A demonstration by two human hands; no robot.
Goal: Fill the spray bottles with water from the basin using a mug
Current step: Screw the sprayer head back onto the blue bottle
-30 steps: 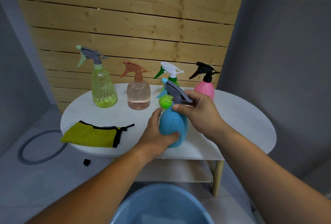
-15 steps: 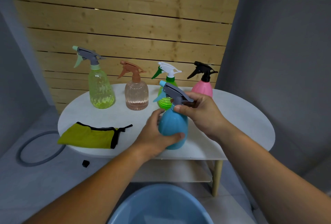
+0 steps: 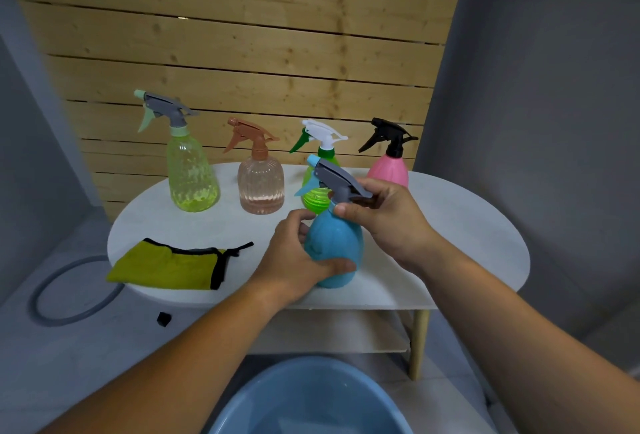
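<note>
At the front of the white table (image 3: 450, 225), the blue bottle (image 3: 334, 253) stands upright with its base on the top, close to the near edge. The left hand (image 3: 294, 260) grasps the bottle body: the thumb lies across the lower front and the fingers wrap the far left side. The right hand (image 3: 388, 218) is clenched round the neck just under the grey spray head (image 3: 337, 182), with thumb and forefinger pinching the collar. The spray head sits on the bottle, nozzle pointing left and away from the person. Four other bottles stand in a row along the back of the table, all upright with heads fitted. From left to right they are the yellow bottle (image 3: 192, 173), the peach bottle (image 3: 260, 184), the green bottle (image 3: 317, 198) and the pink bottle (image 3: 389, 170). The green bottle is directly behind the blue bottle and partly hidden by it. A yellow cloth (image 3: 169, 267) with black trim lies flat on the left front of the table, well apart from the hands. The blue basin (image 3: 311, 399) sits on the floor below the forearms, in front of the table. A shelf (image 3: 329, 333) runs under the tabletop. A grey hose loop (image 3: 69, 291) and a small black piece (image 3: 162, 318) lie on the floor to the left.
</note>
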